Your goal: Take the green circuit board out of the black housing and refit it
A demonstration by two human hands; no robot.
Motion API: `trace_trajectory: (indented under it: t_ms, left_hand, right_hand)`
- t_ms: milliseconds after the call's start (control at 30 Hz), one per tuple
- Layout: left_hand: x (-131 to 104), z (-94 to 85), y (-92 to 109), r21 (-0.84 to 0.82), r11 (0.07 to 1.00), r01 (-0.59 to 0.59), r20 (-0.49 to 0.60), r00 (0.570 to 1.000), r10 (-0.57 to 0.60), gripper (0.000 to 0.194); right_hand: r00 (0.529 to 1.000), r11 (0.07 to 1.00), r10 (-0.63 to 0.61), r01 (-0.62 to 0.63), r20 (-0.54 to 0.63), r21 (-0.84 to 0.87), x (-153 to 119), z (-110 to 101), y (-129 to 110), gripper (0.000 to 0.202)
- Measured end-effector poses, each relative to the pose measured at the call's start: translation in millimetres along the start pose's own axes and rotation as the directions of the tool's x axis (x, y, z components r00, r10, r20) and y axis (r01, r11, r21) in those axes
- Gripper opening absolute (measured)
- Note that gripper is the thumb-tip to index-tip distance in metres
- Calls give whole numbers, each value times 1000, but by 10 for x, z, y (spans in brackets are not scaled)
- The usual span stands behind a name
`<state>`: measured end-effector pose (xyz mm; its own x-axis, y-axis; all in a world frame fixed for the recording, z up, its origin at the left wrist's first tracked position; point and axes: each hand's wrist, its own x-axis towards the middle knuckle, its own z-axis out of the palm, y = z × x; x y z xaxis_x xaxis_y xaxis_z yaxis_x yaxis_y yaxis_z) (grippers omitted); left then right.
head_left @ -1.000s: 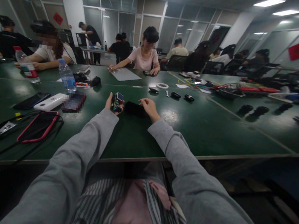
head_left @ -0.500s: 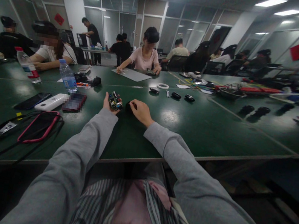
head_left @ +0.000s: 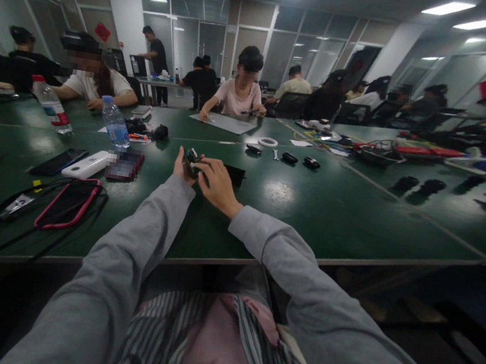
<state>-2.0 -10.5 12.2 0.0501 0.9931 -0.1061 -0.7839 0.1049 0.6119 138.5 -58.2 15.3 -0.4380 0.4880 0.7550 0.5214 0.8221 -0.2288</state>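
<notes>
My left hand (head_left: 180,165) holds a small circuit board (head_left: 188,167) with green, yellow and metal parts, just above the green table. My right hand (head_left: 217,184) reaches across to it, its fingertips on the board's right side and covering part of it. The fingers look bent together there, though what exactly they pinch is too small to make out. Right behind the right hand lies a flat black piece (head_left: 236,176) on the table, partly hidden by the hand.
Left of me are phones, a pink-rimmed case (head_left: 67,205) with cords, and two bottles (head_left: 116,123). Ahead lie a white ring (head_left: 267,142), a small wrench (head_left: 276,156) and black pieces (head_left: 290,159). A person (head_left: 240,91) works opposite; other people's hands rest at both sides.
My right hand has let go of the black piece, which now lies on the table, and has moved left onto the circuit board. The left hand still holds the board, now turned somewhat.
</notes>
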Motion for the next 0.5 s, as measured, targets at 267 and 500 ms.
trace_trajectory:
  t_ms: [267,500]
  left_hand:
    - [50,103,-16,17,996,-86,-32,996,87,50]
    - [-23,243,20,4,990,-139,12,990,138,38]
  right_hand:
    - [995,994,77,-82,69,66,-9,298,144,51]
    - [986,939,165,-169,39,301,-9,433,495,60]
